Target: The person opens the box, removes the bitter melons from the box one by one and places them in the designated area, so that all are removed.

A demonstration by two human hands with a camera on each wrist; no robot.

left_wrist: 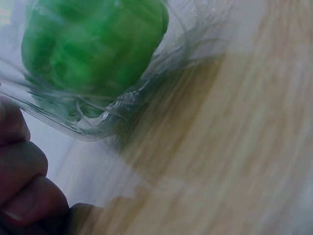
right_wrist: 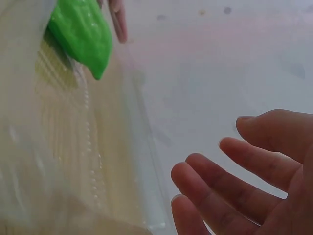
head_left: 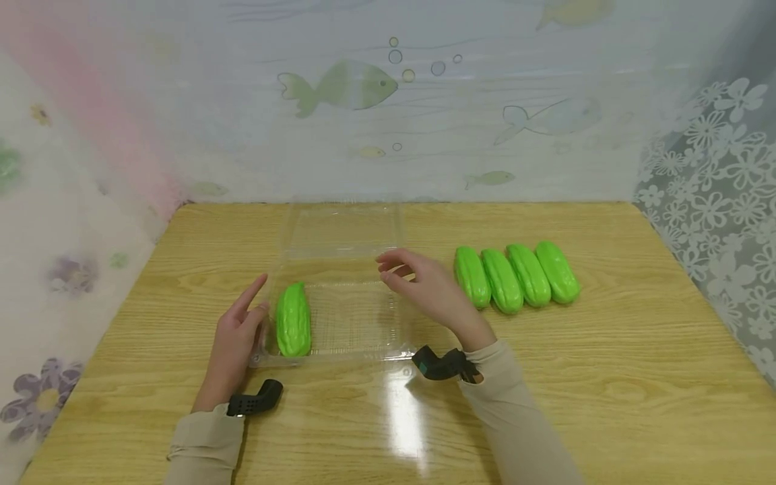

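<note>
A clear plastic clamshell box [head_left: 354,320] lies with its lid [head_left: 345,225] folded back. Inside, along its left side, is one glossy green, ridged vegetable that looks like a bitter melon [head_left: 294,320]. My left hand [head_left: 233,337] holds the box's left edge, index finger extended; the left wrist view has its curled fingers [left_wrist: 29,181] by the rim. Over the box's right part hovers my right hand [head_left: 427,286], fingers loosely bent and apart, nothing between them. The right wrist view shows those fingers [right_wrist: 220,191] spread beside the box.
Several more green vegetables [head_left: 515,279] lie side by side on the wooden table [head_left: 606,391], right of my right hand. A wall covering with fish pictures [head_left: 351,84] stands behind the table. Flower-patterned coverings [head_left: 715,188] flank both sides.
</note>
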